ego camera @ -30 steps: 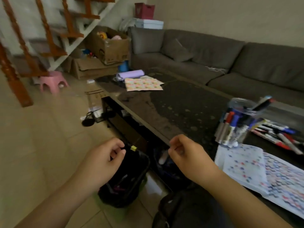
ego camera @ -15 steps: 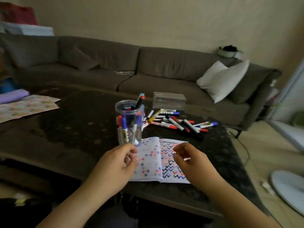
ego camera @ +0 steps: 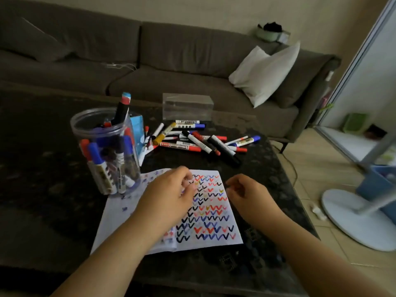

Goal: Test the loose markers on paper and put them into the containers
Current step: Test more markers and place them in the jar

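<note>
Loose markers [ego camera: 199,142] lie piled on the dark table [ego camera: 42,189] behind the paper [ego camera: 212,215], which is covered in coloured ticks. Both hands hover over it, left hand [ego camera: 169,196] and right hand [ego camera: 248,194] loosely curled, holding nothing. A clear jar [ego camera: 107,151] of markers stands left, a clear box [ego camera: 187,106] behind the pile.

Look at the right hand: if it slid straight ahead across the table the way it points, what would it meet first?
Probably the pile of loose markers. The right hand hovers beside the paper with bare table ahead; depth is unclear.
</note>
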